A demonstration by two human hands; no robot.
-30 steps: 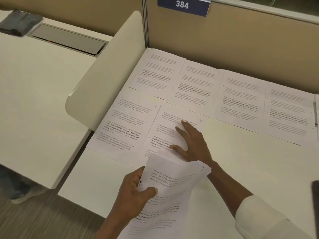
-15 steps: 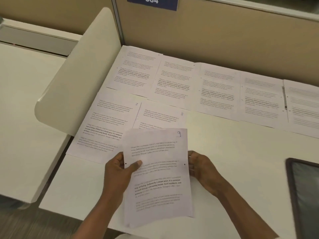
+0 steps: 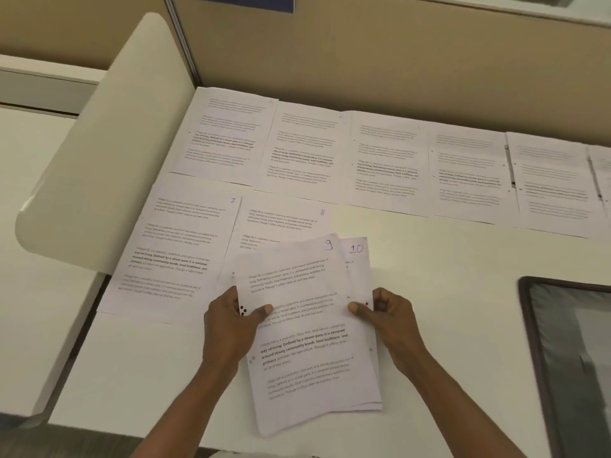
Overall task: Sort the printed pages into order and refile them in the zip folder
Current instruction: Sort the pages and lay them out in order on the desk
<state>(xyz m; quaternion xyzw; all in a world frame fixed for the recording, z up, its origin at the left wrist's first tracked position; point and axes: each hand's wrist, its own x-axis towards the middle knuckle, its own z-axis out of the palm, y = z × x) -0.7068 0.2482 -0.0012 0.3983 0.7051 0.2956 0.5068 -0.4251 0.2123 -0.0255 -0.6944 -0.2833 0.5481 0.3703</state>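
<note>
four handwritten numbers were legible, each in a top right corner: "7" on the left page (image 3: 175, 246) of the near row, "8" on the next page (image 3: 284, 219) beside it, "9" on the top sheet (image 3: 307, 325) nearest us, "10" on the sheet behind it (image 3: 358, 259). on the top sheet we read print: "village life is a peaceful, close-knit, and nature-connected way of living. defined by a slower pace, it is centered around strong community bonds, local traditions, and primary activities like agriculture." one paragraph ran partly bold. print on the back-row pages (image 3: 383, 160) was too faint for us. the blue sign (image 3: 244, 3) carried white digits, cut off by the frame edge, unreadable.
</note>
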